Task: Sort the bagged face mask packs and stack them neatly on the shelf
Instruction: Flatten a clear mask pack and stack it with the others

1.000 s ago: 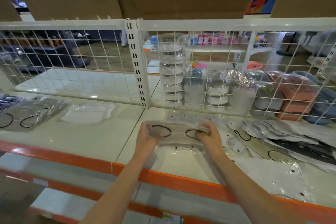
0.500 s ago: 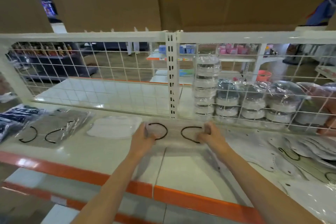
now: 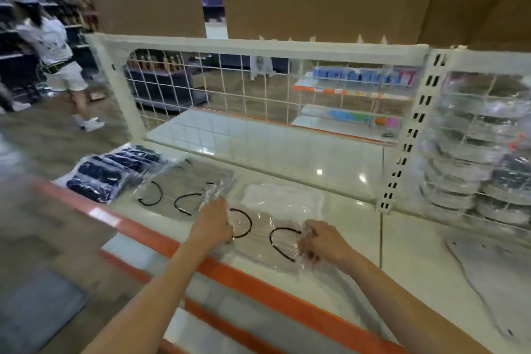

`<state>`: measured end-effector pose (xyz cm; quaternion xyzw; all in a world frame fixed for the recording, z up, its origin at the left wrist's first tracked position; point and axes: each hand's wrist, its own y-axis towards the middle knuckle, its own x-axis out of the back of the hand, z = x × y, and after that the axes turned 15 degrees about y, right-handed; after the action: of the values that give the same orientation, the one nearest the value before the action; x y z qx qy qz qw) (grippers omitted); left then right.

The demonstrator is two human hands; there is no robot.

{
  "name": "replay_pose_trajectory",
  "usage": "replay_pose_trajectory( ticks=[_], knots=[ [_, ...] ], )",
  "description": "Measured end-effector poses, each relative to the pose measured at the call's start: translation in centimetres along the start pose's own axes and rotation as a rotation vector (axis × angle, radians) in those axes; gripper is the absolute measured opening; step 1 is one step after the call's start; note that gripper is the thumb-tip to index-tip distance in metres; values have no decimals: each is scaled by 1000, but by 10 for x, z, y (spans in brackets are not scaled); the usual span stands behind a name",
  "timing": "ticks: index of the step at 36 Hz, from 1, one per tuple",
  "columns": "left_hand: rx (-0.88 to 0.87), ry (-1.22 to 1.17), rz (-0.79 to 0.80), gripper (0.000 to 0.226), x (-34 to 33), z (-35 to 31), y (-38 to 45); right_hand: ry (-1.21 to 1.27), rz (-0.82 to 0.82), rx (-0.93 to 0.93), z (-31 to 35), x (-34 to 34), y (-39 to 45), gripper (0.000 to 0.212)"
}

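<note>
The grey mask pack (image 3: 260, 234) hangs low over the shelf (image 3: 339, 195) near its front edge, left hand (image 3: 214, 221) and right hand (image 3: 317, 241) each pinching an end. Best to square it over the grey stack (image 3: 184, 187) just left, then lower it flat, edges matched.

No lettering, label or number anywhere is sharp enough to read.

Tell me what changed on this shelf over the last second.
Both hands, left hand and right hand, carried the clear-bagged grey mask pack with black ear loops leftward, near the grey pack stack. Both still grip it. The black pack pile and white pack stayed put.
</note>
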<state>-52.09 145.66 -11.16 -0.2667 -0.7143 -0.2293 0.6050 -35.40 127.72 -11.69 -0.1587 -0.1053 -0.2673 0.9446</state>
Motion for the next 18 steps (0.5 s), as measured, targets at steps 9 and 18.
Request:
replay_pose_trajectory(
  ticks=[9,18],
  knots=[
    [24,268,-285,25,28,69,-11,143,110,14,35,-84,45,31],
    [4,261,-6,32,46,98,-30,70,105,18,92,-180,96,28]
  ],
)
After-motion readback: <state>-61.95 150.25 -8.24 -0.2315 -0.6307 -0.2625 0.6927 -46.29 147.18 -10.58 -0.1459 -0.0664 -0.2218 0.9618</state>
